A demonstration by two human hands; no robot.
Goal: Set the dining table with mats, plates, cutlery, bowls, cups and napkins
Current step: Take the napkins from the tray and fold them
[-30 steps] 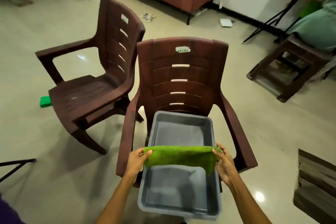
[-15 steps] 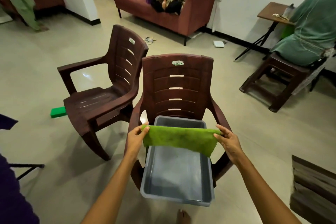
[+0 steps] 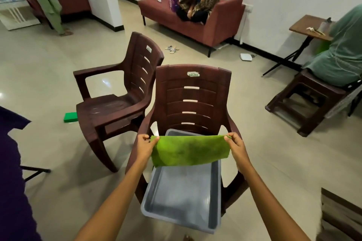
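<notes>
My left hand (image 3: 144, 144) pinches the left top corner of the green rectangular cloth mat (image 3: 189, 150); my right hand (image 3: 236, 144) pinches the right top corner. Mat is stretched flat between both hands, lower edge hanging free. It hangs above the far half of the grey rectangular plastic tub (image 3: 182, 197), apart from it. Tub rests on the seat of the dark brown plastic armchair (image 3: 193, 100). A second matching brown chair (image 3: 119, 92) stands just left of the tub's chair.

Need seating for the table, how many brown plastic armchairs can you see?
2: one armchair straight ahead holding the grey tub, the other beside it on the left. More may sit outside the view.
</notes>
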